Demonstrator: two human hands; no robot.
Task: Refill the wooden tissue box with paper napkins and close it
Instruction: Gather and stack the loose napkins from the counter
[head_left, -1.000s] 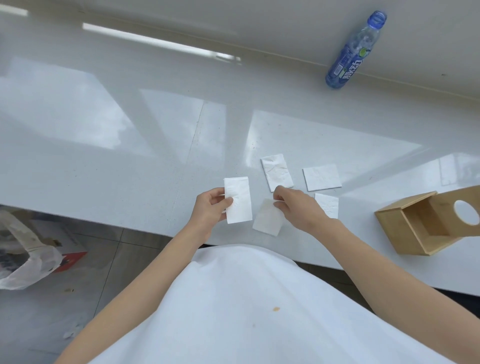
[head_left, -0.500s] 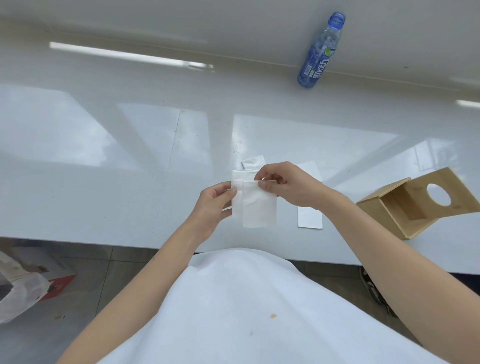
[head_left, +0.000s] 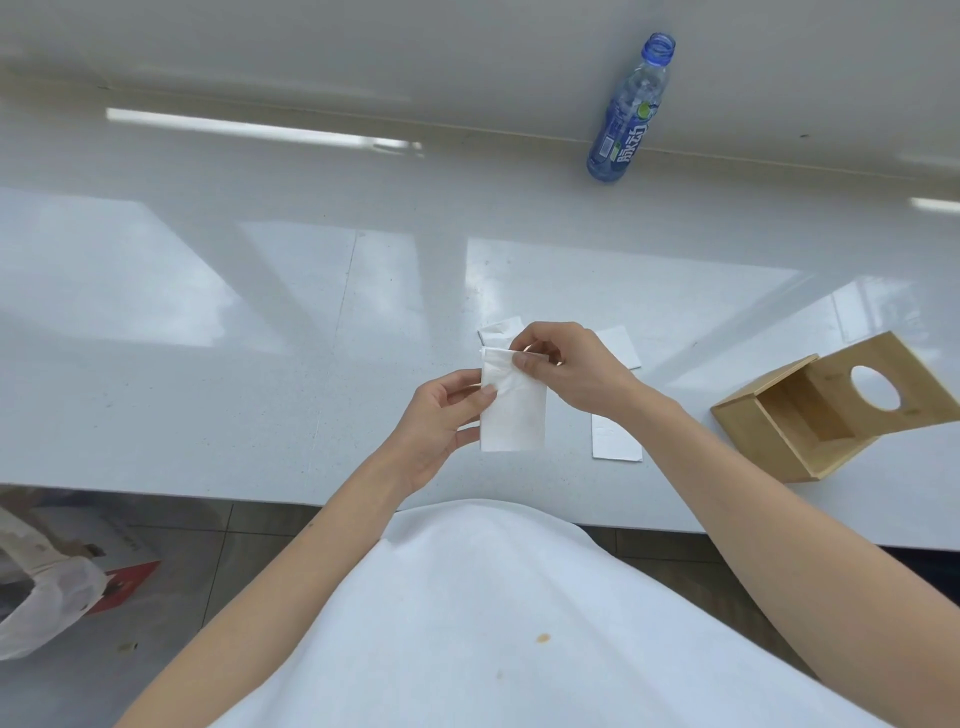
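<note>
Both hands hold a small stack of white paper napkins (head_left: 513, 410) above the white counter. My left hand (head_left: 441, 415) grips the stack's left edge, and my right hand (head_left: 566, 371) pinches its top right corner. Three more napkins lie on the counter: one (head_left: 500, 331) behind the stack, one (head_left: 621, 345) partly under my right hand, one (head_left: 615, 439) below my right wrist. The wooden tissue box (head_left: 831, 410) lies on its side at the right, its open bottom facing me, its round hole facing up.
A blue plastic bottle (head_left: 628, 114) without a cap stands at the back right against the wall. The counter's front edge (head_left: 208, 491) runs just before my body. On the floor at the lower left are a white bag (head_left: 41, 608) and a red box (head_left: 127, 582).
My right hand lifted a napkin off the counter and laid it on the one in my left hand; both napkins now overlap as one stack. The view has shifted slightly.
</note>
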